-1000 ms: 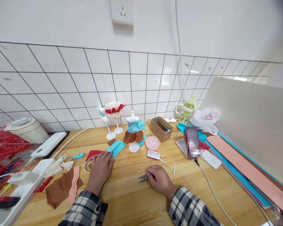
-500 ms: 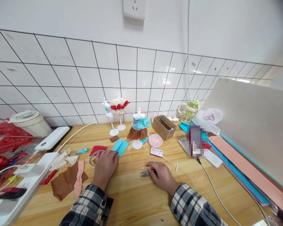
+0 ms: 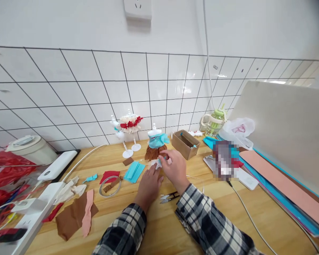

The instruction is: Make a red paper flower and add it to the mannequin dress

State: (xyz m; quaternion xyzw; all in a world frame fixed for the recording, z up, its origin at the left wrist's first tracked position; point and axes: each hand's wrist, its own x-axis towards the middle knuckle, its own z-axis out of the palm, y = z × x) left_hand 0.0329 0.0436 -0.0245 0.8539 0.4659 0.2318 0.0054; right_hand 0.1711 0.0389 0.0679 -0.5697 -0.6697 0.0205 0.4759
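Note:
A small white mannequin point(image 3: 154, 131) wears a turquoise top point(image 3: 156, 141) and a brown ruffled skirt point(image 3: 152, 152). At the front of its round white base is my left hand point(image 3: 149, 183), its fingertips touching the base. My right hand point(image 3: 174, 167) is beside it at the skirt's lower right, thumb and index finger pinched together; what they hold is too small to make out. Black-handled snips point(image 3: 170, 197) lie on the table below my hands. Folded turquoise fabric point(image 3: 134, 171) is left of them, near a metal ring point(image 3: 101, 186) and red fabric point(image 3: 108, 175).
Two more dressed mannequins point(image 3: 131, 124) stand behind on the left. A cardboard box point(image 3: 191, 151) is behind my right hand. Fabric scraps point(image 3: 69, 219) and a power strip point(image 3: 33, 219) lie left; a blurred-out object, a cable and coloured sheets point(image 3: 281, 187) lie right.
My left hand has moved right, off the turquoise fabric, to the mannequin's base. My right hand has let go of the snips and moved up beside it. The view has shifted slightly.

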